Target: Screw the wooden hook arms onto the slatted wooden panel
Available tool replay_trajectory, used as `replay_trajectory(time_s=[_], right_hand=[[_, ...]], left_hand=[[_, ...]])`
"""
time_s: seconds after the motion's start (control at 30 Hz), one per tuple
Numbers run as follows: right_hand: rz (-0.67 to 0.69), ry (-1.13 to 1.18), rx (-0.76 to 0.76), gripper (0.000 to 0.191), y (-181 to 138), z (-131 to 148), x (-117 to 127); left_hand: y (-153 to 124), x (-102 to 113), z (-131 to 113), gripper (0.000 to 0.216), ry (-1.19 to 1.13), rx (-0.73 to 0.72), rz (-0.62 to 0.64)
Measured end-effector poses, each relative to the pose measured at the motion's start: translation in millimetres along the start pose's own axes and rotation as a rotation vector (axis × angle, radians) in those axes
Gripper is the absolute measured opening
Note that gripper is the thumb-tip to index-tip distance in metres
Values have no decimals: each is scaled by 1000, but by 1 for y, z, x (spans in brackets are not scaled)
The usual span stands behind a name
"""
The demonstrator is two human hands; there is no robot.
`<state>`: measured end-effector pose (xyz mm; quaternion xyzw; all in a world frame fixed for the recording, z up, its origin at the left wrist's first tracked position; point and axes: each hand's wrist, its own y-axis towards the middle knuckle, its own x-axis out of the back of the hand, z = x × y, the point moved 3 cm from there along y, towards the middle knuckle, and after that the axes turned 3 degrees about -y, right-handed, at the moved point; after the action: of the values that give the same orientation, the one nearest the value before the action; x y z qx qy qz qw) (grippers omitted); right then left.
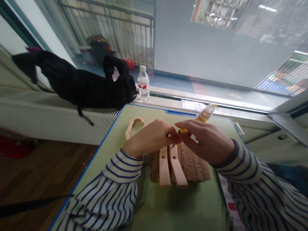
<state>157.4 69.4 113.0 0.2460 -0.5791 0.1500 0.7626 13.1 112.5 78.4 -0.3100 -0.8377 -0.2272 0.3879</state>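
Observation:
My right hand [209, 141] is closed around a screwdriver [183, 131]; only part of its yellow-and-black handle shows between the fingers. Close against it, the fingertips of my left hand [150, 138] are pinched together, and what they hold is hidden. Below both hands lie two pale wooden pieces, a left one [165, 175] and a right one [179, 175], side by side with dark holes in them. They rest on a brown ridged board [196, 162] dotted with small bits, perhaps screws. A curved wooden piece [129, 129] with holes lies beyond my left wrist.
The green table [168, 208] has a blue edge and stands against a window sill. At its back right lies a clear bottle with yellow contents [206, 113]. A water bottle [143, 85] and a black bag [89, 85] are on the sill, beside a white sheet [192, 105].

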Motion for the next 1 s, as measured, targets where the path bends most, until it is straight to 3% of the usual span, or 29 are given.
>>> replay_trajectory(time_s=[0.33, 0.73, 1.0], right_hand=[[-2, -30, -8, 27, 0, -3, -2], [-112, -202, -110, 27, -5, 3, -10], [-110, -223, -116, 27, -5, 5, -11]], left_hand=[[-1, 0, -1, 18, -88, 6, 26], [-1, -3, 2, 28, -32, -32, 79], [-2, 0, -2, 23, 41, -13, 19]])
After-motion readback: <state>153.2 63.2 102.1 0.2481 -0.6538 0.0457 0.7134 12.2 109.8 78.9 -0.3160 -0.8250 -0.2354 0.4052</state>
